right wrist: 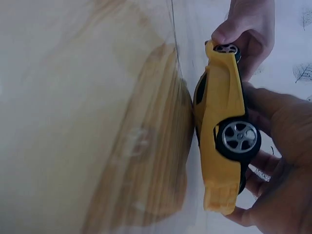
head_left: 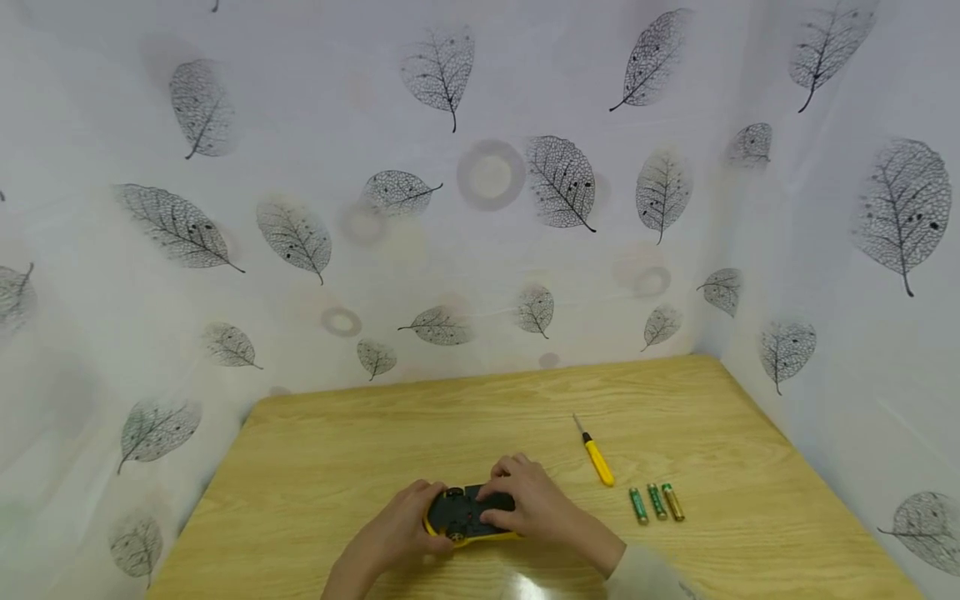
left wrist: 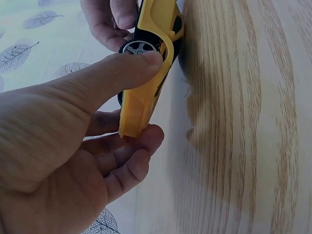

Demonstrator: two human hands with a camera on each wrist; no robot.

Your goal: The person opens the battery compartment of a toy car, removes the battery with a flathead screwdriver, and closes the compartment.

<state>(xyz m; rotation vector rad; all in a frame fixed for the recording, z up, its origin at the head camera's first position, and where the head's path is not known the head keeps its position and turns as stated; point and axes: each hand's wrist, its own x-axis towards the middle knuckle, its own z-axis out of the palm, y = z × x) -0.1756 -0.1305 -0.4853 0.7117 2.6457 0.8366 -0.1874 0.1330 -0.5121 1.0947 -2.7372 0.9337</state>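
Note:
A yellow toy car (head_left: 474, 510) lies upside down on the table, its black underside facing up. At its left end my left hand (head_left: 401, 525) grips it; in the left wrist view the thumb (left wrist: 139, 66) presses beside a wheel and the other fingers curl round the yellow end. My right hand (head_left: 532, 504) is over the right half of the car, with bent fingers and thumb on the underside. The right wrist view shows the car's yellow side and silver-spoked wheel (right wrist: 239, 136), with my right hand (right wrist: 287, 146) against the underside and end. My right fingers partly hide the underside.
A screwdriver (head_left: 597, 460) with a yellow handle lies right of the car, its tip pointing away. Three green and gold batteries (head_left: 657, 502) lie side by side farther right. The wooden table (head_left: 337, 442) is bounded by leaf-patterned curtains (head_left: 480, 250) at the back and sides.

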